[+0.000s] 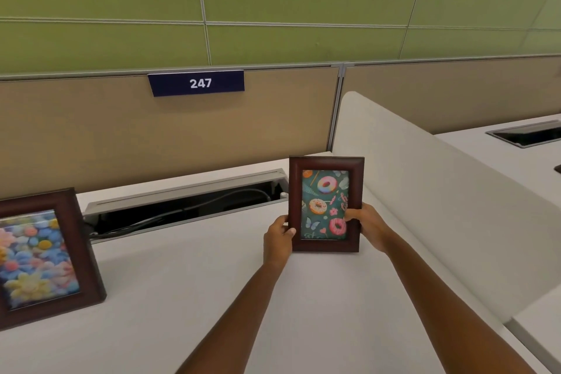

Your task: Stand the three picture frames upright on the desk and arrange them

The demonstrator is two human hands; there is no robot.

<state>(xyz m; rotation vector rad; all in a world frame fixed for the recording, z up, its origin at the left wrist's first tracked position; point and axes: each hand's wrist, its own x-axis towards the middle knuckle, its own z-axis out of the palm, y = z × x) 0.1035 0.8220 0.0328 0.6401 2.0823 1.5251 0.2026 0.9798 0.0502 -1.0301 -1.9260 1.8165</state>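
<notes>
Donut frame: upright, portrait, picture facing the person. Bottom edge at or just above the desk; contact can't be confirmed, nor whether a rear stand is out.

Left hand: clamped on the frame's lower left side, thumb over the front moulding. Right hand: clamped on the lower right side, thumb across the front onto the glass. Hands are apart, one per side. Judgement: low two-sided grip keeps the frame square and steady while it's seated, and leaves the top free to tip back.

Position: near the desk's right edge, just beside the white side divider, and in front of the right end of the open cable tray along the back edge.

Flower frame: stands upright near the left edge, leaning back slightly, cut off by the view. Well apart from the donut frame. Third frame not in view.

Room: broad bare desk between the two frames and toward the front edge; ample for sliding left or forward. Tight to the right (divider) and behind (tray slot w/ cables).

Risk, as judgement: a rear stand set too far back could drop into the tray opening.

Task est.: two of three frames up; arranging not finished.
</notes>
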